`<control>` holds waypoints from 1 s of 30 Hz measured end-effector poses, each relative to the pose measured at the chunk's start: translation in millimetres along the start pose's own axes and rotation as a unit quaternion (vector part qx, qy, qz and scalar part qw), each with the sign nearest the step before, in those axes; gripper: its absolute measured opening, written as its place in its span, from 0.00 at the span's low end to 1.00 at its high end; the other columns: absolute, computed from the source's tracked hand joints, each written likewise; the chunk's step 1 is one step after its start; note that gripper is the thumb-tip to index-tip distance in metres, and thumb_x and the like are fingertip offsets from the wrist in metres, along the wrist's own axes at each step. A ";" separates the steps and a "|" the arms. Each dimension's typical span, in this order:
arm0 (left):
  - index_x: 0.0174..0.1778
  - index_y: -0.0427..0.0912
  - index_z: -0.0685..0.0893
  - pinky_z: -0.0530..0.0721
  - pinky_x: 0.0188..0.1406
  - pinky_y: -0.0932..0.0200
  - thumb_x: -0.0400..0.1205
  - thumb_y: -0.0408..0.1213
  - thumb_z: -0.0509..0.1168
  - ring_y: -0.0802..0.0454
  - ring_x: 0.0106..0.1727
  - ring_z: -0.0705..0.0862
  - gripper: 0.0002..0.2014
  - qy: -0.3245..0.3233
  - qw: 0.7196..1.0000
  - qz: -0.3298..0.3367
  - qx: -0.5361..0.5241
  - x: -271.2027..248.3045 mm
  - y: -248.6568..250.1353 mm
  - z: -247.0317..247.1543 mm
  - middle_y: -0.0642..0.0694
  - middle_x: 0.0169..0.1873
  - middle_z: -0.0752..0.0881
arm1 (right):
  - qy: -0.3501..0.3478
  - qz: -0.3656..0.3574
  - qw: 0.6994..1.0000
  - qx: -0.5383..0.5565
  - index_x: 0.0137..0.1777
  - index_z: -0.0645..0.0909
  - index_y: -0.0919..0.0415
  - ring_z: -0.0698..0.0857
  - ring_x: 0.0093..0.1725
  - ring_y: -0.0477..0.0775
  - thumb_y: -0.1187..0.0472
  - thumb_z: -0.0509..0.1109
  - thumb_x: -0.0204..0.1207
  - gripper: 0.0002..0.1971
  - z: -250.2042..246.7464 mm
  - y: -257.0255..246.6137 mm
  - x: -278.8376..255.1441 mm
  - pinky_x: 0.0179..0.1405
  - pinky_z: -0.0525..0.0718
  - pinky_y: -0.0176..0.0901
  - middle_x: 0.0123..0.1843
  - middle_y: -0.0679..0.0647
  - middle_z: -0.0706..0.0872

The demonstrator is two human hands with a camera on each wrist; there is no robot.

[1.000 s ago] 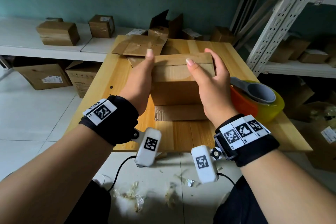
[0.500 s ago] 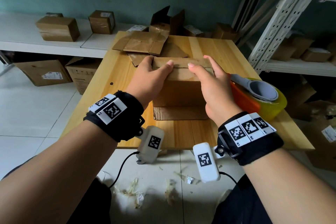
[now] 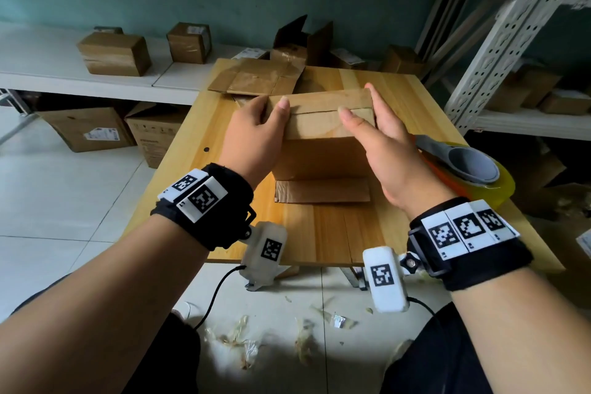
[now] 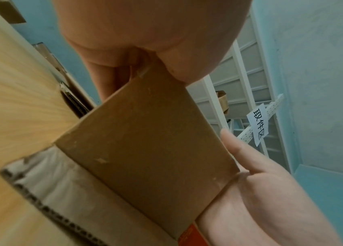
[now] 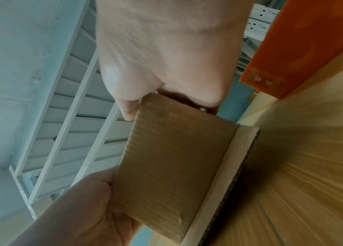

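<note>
A brown cardboard box stands in the middle of the wooden table, its top flaps folded down. One bottom flap lies flat on the table toward me. My left hand grips the box's upper left corner, thumb on top. At the upper right corner my right hand holds the box, thumb on the top flap and fingers along the right side. In the left wrist view the left hand holds the box. The right wrist view has the right hand on the box.
An orange tape dispenser with a grey handle and yellow tape sits just right of my right hand. Flattened cardboard lies at the table's far edge. Small boxes stand on the white shelf behind. A perforated rack post rises at right.
The top flaps have been pressed down flat. My thumbs met at the middle of the top half a second ago and have since moved apart toward the box's corners.
</note>
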State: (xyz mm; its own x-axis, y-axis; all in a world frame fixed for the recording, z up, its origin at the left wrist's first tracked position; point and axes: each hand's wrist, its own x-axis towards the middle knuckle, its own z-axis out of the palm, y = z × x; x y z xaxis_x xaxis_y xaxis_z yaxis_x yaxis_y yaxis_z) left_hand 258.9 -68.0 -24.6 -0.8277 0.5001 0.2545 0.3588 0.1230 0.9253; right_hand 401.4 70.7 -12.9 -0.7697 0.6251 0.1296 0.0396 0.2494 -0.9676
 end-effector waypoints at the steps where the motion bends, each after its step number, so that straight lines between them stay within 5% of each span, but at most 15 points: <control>1: 0.55 0.41 0.86 0.87 0.46 0.39 0.86 0.61 0.62 0.44 0.45 0.86 0.24 -0.006 1.000 0.002 0.002 -0.7 1.6 -0.4 0.44 0.45 0.88 | -0.005 0.000 1.000 0.005 0.91 0.60 0.38 0.71 0.86 0.48 0.39 0.76 0.81 0.42 -0.9 -0.3 -0.8 0.86 0.67 0.53 0.88 0.44 0.72; 5: 0.66 0.47 0.82 0.91 0.52 0.46 0.81 0.60 0.71 0.47 0.57 0.89 0.25 -0.045 0.998 -0.030 -0.007 -2.1 6.6 -0.4 0.46 0.57 0.88 | 0.003 0.035 0.998 0.047 0.78 0.72 0.45 0.87 0.70 0.52 0.42 0.84 0.73 0.36 -10.9 -0.8 2.6 0.80 0.80 0.62 0.69 0.49 0.89; 8: 0.62 0.49 0.83 0.94 0.53 0.44 0.82 0.52 0.75 0.45 0.57 0.92 0.17 -0.095 0.989 -0.077 -0.078 -5.2 10.2 2.9 0.44 0.57 0.90 | 0.012 0.045 0.999 0.007 0.74 0.72 0.44 0.86 0.70 0.53 0.33 0.87 0.61 0.44 -15.1 2.2 3.5 0.79 0.80 0.61 0.69 0.49 0.87; 10: 0.64 0.47 0.84 0.95 0.53 0.46 0.85 0.48 0.73 0.47 0.56 0.93 0.15 -0.109 0.986 -0.085 -0.090 -6.3 11.7 4.0 0.46 0.56 0.91 | 0.022 0.044 0.999 -0.015 0.76 0.70 0.44 0.84 0.71 0.51 0.33 0.87 0.64 0.45 -14.4 4.4 3.0 0.78 0.80 0.58 0.70 0.48 0.84; 13: 0.63 0.49 0.84 0.94 0.56 0.45 0.81 0.55 0.76 0.49 0.56 0.92 0.20 -0.109 0.989 -0.059 -0.075 -5.0 10.2 2.3 0.47 0.56 0.91 | 0.029 0.027 0.999 -0.011 0.74 0.71 0.41 0.85 0.71 0.55 0.28 0.86 0.58 0.47 -12.2 5.6 2.0 0.76 0.83 0.62 0.70 0.51 0.84; 15: 0.65 0.49 0.82 0.93 0.55 0.47 0.74 0.57 0.81 0.50 0.58 0.92 0.29 -0.132 0.987 -0.037 -0.090 -5.3 11.9 -1.1 0.47 0.59 0.90 | 0.039 -0.004 0.999 -0.015 0.73 0.70 0.42 0.87 0.69 0.56 0.30 0.85 0.62 0.43 -10.7 3.6 -1.0 0.71 0.86 0.64 0.70 0.53 0.84; 18: 0.66 0.45 0.79 0.92 0.54 0.55 0.72 0.45 0.82 0.58 0.61 0.90 0.29 -0.157 0.971 -0.008 -0.178 -7.2 19.6 -7.9 0.53 0.68 0.86 | 0.051 -0.078 0.995 -0.040 0.74 0.67 0.47 0.87 0.67 0.54 0.36 0.82 0.73 0.37 -7.4 -0.5 -8.1 0.64 0.91 0.61 0.69 0.53 0.81; 21: 0.65 0.44 0.78 0.93 0.55 0.51 0.70 0.44 0.81 0.56 0.65 0.89 0.29 -0.148 0.970 -0.010 -0.192 -7.0 21.1 -10.3 0.55 0.73 0.83 | 0.051 -0.113 0.991 -0.059 0.74 0.65 0.54 0.85 0.57 0.34 0.51 0.77 0.84 0.27 -6.4 -3.0 -11.2 0.52 0.91 0.40 0.62 0.46 0.79; 25: 0.64 0.48 0.78 0.95 0.47 0.51 0.65 0.59 0.84 0.52 0.55 0.93 0.37 -0.107 0.992 -0.017 -0.070 -10.5 15.1 -4.4 0.48 0.59 0.89 | 0.048 -0.059 0.995 -0.063 0.70 0.67 0.50 0.85 0.51 0.47 0.52 0.72 0.85 0.19 -5.8 -1.8 -7.3 0.48 0.88 0.54 0.56 0.50 0.81; 28: 0.64 0.48 0.77 0.94 0.42 0.54 0.70 0.61 0.82 0.54 0.51 0.92 0.34 -0.099 0.995 -0.006 -0.029 -11.7 14.4 -2.1 0.49 0.54 0.88 | 0.064 -0.064 0.991 -0.100 0.72 0.67 0.47 0.85 0.58 0.47 0.47 0.78 0.81 0.27 -4.7 2.6 -6.3 0.51 0.90 0.45 0.61 0.47 0.80; 30: 0.64 0.48 0.77 0.95 0.43 0.48 0.76 0.59 0.80 0.51 0.51 0.92 0.30 -0.107 0.994 -0.007 -0.015 -9.7 14.2 -3.2 0.48 0.54 0.88 | 0.059 -0.057 0.991 -0.102 0.73 0.67 0.47 0.85 0.60 0.48 0.46 0.79 0.81 0.28 -5.1 4.4 -5.5 0.51 0.92 0.45 0.63 0.48 0.80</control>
State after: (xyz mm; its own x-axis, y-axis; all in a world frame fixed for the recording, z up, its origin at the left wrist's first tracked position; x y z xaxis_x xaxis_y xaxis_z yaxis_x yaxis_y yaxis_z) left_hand 270.6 -73.8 -13.0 -0.7208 0.6694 0.1798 0.3325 0.1063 0.9371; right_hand 409.1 72.1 -16.7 -0.6971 0.6636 0.2714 0.0945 0.4604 -0.8827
